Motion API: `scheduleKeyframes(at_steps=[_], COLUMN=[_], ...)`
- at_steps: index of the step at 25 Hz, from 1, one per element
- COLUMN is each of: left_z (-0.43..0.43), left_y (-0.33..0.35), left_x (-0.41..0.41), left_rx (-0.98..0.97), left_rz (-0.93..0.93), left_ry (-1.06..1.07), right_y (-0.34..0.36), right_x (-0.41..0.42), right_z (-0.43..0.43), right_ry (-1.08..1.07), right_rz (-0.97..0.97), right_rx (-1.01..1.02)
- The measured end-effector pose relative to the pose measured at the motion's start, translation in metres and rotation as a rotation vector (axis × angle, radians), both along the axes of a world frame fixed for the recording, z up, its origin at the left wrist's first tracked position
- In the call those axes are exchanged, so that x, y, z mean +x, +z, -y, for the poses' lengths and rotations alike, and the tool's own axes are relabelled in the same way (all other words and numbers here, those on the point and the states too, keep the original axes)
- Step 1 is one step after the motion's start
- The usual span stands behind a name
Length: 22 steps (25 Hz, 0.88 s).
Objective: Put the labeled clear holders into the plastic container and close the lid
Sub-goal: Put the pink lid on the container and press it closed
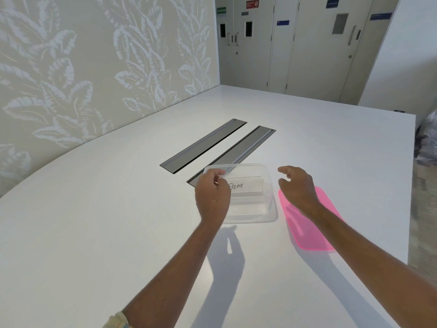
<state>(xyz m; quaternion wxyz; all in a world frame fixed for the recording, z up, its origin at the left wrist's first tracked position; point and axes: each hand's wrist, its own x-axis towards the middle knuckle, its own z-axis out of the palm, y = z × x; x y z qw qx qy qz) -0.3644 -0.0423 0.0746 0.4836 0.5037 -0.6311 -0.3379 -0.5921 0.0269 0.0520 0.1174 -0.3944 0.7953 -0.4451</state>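
A clear plastic container (267, 216) stands on the white table. Inside it is a clear holder (248, 188) with a white label reading "DEAR" or similar. My left hand (211, 197) is at the container's left rim, fingers curled on the left end of the holder. My right hand (298, 188) hovers just right of the container with fingers apart, holding nothing. Under my right wrist a pink lid (314, 233) lies flat on the table. How many holders lie in the container I cannot tell.
Two grey cable-hatch strips (203, 145) (250, 145) are set into the table (118, 209) behind the container. A leaf-patterned wall runs along the left. The table's right edge is close to the lid. Doors stand at the back.
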Motion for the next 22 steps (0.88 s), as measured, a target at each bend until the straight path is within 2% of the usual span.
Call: scheduleKeyframes(at_steps=[5,10,12,16,22], left_z=[-0.041,-0.080,-0.094,-0.118,-0.136], left_y=[-0.015,-0.037,-0.050,-0.070,-0.087], left_x=[-0.037,-0.078,-0.094,-0.117,-0.132], left_rx=[0.142,0.230,0.229,0.158,0.159], left_rz=[-0.090,-0.100,-0.046,0.154,0.361], left_ry=[-0.183,-0.325,-0.398,-0.522,-0.575], right_y=[-0.008,-0.029,-0.041,-0.061,-0.064], right_x=[-0.037,-0.075,-0.087,-0.100,-0.109], right_z=[-0.044,-0.094,-0.110,-0.131,-0.140], right_ry=[-0.073,-0.130,-0.157,-0.206,-0.202], right_rz=[-0.006,-0.235,-0.267,-0.193,-0.129], right_rx=[0.048,0.226,0.318,0.452,0.473])
